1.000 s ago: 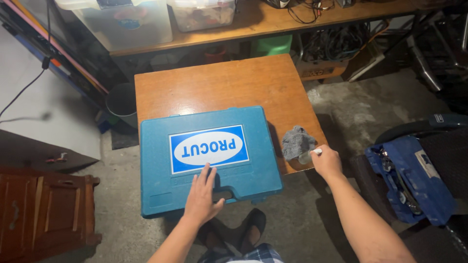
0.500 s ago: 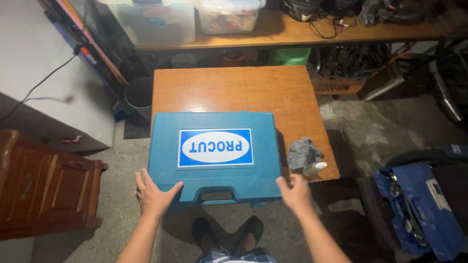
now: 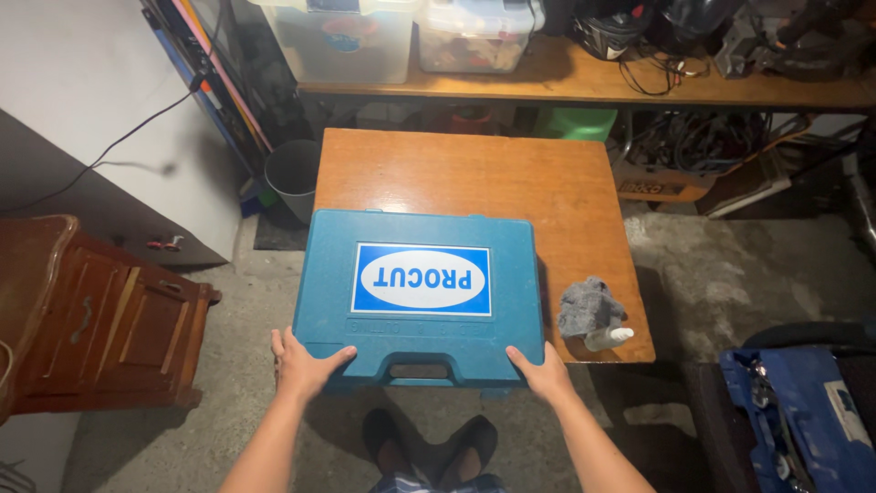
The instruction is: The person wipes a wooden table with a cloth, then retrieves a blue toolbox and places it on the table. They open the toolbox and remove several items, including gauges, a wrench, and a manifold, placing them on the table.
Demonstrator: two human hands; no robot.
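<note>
while left hand (image 3: 301,363) and right hand (image 3: 542,370) grip near corners, blue case (image 3: 420,292) lies flat, handle toward person.

Case (image 3: 415,292) on table (image 3: 474,173), rag (image 3: 589,309) right

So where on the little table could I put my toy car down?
The wooden table is bare on its far half, behind the blue case. A narrow bare strip runs along the right edge, beyond the grey rag. The near side is crowded: the left hand and right hand grip the case's corners, and a small bottle sits by the rag.
</note>
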